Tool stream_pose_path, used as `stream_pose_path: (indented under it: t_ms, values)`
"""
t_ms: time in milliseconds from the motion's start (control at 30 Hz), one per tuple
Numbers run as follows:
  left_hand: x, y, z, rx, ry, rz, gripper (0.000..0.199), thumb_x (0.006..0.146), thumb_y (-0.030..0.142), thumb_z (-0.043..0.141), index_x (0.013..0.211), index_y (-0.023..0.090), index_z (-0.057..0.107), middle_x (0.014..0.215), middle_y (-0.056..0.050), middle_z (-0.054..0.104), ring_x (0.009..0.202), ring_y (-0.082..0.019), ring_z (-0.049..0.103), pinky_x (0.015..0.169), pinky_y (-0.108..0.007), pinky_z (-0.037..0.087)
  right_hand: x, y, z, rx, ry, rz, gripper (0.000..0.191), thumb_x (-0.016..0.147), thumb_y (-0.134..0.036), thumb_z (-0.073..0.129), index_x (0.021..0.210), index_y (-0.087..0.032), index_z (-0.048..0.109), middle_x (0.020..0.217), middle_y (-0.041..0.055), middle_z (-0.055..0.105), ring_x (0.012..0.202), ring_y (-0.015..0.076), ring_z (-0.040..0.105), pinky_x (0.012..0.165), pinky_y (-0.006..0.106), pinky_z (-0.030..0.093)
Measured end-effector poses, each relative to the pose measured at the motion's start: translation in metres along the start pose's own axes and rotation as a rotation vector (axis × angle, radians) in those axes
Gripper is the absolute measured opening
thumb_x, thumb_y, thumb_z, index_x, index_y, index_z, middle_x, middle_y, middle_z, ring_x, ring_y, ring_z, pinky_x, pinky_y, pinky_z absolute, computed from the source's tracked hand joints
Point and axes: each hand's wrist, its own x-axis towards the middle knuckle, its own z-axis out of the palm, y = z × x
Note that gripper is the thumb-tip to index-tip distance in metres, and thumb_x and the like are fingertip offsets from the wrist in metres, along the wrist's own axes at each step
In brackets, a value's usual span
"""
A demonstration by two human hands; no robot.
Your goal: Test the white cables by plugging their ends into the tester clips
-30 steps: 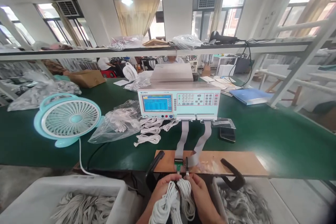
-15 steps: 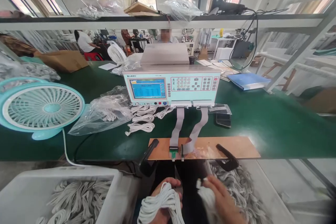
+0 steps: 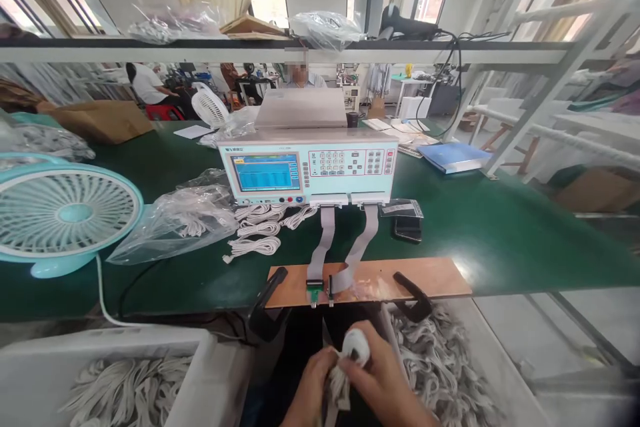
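Below the table edge my two hands have come together over my lap around a bundle of white cable (image 3: 339,390). My left hand (image 3: 314,380) is closed on its left side. My right hand (image 3: 376,373) wraps it from the right, near a rounded white loop end (image 3: 357,344) that sticks up between the hands. Fingers hide part of the bundle, and its lower end is blurred. Just ahead, a small green connector board (image 3: 315,294) sits on a wooden board (image 3: 390,277), linked by grey ribbon cables (image 3: 324,240) to a tester (image 3: 345,177) with a lit screen.
White bins of coiled cables stand at left (image 3: 200,360) and right (image 3: 395,340). Black clamps (image 3: 267,300) hold the wooden board. A turquoise fan (image 3: 75,213), a plastic bag (image 3: 180,220), several white cable coils (image 3: 255,245) and a blue folder (image 3: 453,157) are on the table.
My hands were apart, each with white cable. They have moved together, my right hand leftward, and now meet on the bundle. The whole view has shifted a little.
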Motion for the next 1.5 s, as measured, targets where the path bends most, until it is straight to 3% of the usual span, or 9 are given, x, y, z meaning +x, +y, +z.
stream_pose_path:
  t_ms: [200,333,433,533,667,833,967,1200,1500]
  values:
    - [-0.029,0.012,-0.029,0.604,-0.084,0.431,0.032,0.071,0.038,0.060,0.101,0.029,0.062,0.077,-0.001,0.059,0.053,-0.014,0.052,0.054,-0.024,0.044,0.003,0.045,0.002,0.308,0.134,0.416,0.021,0.075,-0.035,0.055,0.070,-0.021,0.041,0.051,-0.0082,0.040,0.036,0.0094,0.039,0.030,0.019,0.031]
    - [-0.029,0.011,-0.033,1.029,-0.210,0.688,0.032,0.071,0.029,0.059,0.102,0.035,0.062,0.095,-0.003,0.056,0.063,-0.014,0.055,0.055,-0.022,0.044,0.005,0.054,0.016,0.282,0.087,0.424,0.020,0.072,-0.030,0.059,0.070,-0.020,0.042,0.054,-0.0073,0.043,0.036,0.0089,0.042,0.027,0.017,0.030]
    - [-0.027,0.014,-0.027,0.907,-0.143,0.798,0.022,0.076,0.027,0.051,0.094,0.027,0.064,0.086,-0.003,0.052,0.063,-0.013,0.053,0.058,-0.022,0.043,0.006,0.057,0.022,0.276,0.040,0.391,0.019,0.076,-0.034,0.056,0.074,-0.020,0.043,0.056,-0.0062,0.044,0.038,0.0107,0.044,0.028,0.019,0.033]
    - [-0.025,0.022,-0.021,0.523,-0.129,0.670,0.019,0.079,0.032,0.048,0.081,0.022,0.065,0.076,-0.001,0.051,0.064,-0.013,0.052,0.060,-0.022,0.042,0.002,0.058,0.026,0.209,0.042,0.283,0.021,0.083,-0.036,0.048,0.095,-0.019,0.047,0.073,0.0012,0.055,0.063,0.0190,0.057,0.053,0.029,0.051]
    - [-0.020,0.026,-0.021,0.237,0.019,0.424,0.026,0.078,0.035,0.053,0.063,0.016,0.062,0.060,0.002,0.047,0.056,-0.011,0.045,0.054,-0.020,0.038,-0.007,0.053,0.030,-0.091,0.049,0.020,0.044,0.085,-0.022,0.042,0.128,-0.019,0.033,0.121,0.0129,0.042,0.112,0.0250,0.042,0.096,0.042,0.035]
    - [-0.012,0.020,-0.028,0.006,0.099,0.193,0.027,0.072,0.040,0.059,0.065,0.014,0.059,0.053,0.004,0.045,0.051,-0.010,0.041,0.049,-0.019,0.035,-0.012,0.040,0.023,-0.105,-0.225,-0.279,0.039,0.084,-0.007,0.035,0.119,-0.021,0.045,0.108,0.0093,0.053,0.097,0.0179,0.052,0.082,0.029,0.045]
    - [-0.012,0.023,-0.027,0.033,0.130,0.214,0.027,0.071,0.041,0.059,0.063,0.015,0.059,0.052,0.004,0.047,0.052,-0.010,0.042,0.050,-0.019,0.035,-0.011,0.033,0.017,-0.223,-0.238,-0.426,0.025,0.085,-0.011,0.041,0.104,-0.018,0.055,0.091,0.0088,0.062,0.078,0.0178,0.057,0.069,0.026,0.045]
    - [-0.008,0.030,-0.008,0.196,0.227,0.502,0.017,0.070,0.032,0.059,0.061,0.017,0.060,0.057,0.002,0.052,0.055,-0.012,0.046,0.054,-0.020,0.037,0.013,0.034,0.023,0.152,0.038,0.021,0.018,0.082,-0.022,0.045,0.065,-0.018,0.050,0.062,-0.0021,0.046,0.059,0.0136,0.044,0.054,0.023,0.036]
    - [0.009,0.027,-0.029,-0.527,-0.096,0.120,0.031,0.054,0.025,0.073,0.082,0.014,0.067,0.055,0.001,0.061,0.038,-0.005,0.046,0.042,-0.016,0.035,0.041,0.041,0.035,0.314,0.118,0.131,0.020,0.079,-0.031,0.054,0.065,-0.016,0.055,0.060,-0.0023,0.048,0.058,0.0138,0.042,0.054,0.023,0.035]
